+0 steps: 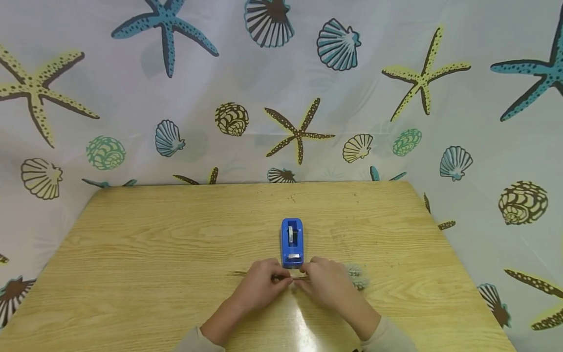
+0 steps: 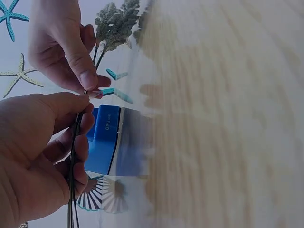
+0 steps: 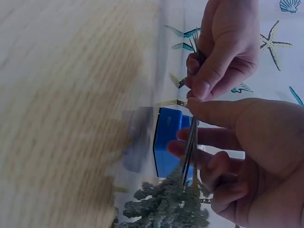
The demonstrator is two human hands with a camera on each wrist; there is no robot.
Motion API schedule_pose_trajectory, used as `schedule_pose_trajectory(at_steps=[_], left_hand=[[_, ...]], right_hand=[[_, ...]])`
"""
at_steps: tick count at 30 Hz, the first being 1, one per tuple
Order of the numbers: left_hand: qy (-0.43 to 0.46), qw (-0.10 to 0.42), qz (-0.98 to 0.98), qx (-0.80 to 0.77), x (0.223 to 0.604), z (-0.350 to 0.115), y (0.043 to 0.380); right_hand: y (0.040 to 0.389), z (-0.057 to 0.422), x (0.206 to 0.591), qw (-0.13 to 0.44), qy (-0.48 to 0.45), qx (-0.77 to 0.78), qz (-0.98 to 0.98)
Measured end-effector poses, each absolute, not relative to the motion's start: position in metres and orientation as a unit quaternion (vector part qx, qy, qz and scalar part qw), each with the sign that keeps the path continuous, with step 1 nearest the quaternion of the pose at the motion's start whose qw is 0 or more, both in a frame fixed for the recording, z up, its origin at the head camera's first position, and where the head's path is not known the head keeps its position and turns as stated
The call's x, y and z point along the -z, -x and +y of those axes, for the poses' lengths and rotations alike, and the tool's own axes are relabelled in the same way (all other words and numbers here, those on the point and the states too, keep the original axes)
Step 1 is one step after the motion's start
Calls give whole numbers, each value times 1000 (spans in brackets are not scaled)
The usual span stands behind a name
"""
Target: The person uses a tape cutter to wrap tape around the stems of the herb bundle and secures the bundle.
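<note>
A thin bundle of flower stems (image 2: 72, 180) with fluffy grey-green flower heads (image 1: 358, 276) runs crosswise through both hands, low over the table. My left hand (image 1: 263, 279) pinches the stems between thumb and fingertips, and their bare ends stick out to the left. Close against it, my right hand (image 1: 330, 282) pinches the same stems on the flower side. In the right wrist view the flower heads (image 3: 166, 204) hang below that hand. Something shiny and clear, perhaps tape, shows at the fingertips. Just beyond the hands stands a blue tape dispenser (image 1: 292, 249), its cutter towards me.
The wood-grain table (image 1: 176, 234) extends on both sides of the hands. A pale curtain (image 1: 193, 98) printed with starfish and shells hangs behind it and along its sides.
</note>
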State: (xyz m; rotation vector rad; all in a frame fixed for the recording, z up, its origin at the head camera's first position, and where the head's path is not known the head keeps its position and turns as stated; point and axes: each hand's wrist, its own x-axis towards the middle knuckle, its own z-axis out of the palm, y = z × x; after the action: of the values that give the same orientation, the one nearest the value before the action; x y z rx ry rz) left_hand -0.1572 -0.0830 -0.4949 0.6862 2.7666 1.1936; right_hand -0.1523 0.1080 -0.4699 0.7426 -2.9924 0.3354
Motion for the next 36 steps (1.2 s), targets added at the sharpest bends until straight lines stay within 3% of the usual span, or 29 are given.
schedule_pose_trajectory(at_steps=[4,14,24,32,36], left_hand=[[-216,20,899,-381,496,-84,158],[-187,9,906,-378,499,-85,160],[-199,-51,906,-370,500,-81,159],[-204,-84,907,-360,502,-76,157],[-203,-64,899,-383,502,-77,158]], right_hand=[[155,107,472,8,-249,-110,-962],[153,102,477,68,-236,-140,-959],[154,106,472,-37,-250,-205,-945],[161,105,476,-26,-252,-230,-940],[160,106,477,-2,-263,-226,-938]])
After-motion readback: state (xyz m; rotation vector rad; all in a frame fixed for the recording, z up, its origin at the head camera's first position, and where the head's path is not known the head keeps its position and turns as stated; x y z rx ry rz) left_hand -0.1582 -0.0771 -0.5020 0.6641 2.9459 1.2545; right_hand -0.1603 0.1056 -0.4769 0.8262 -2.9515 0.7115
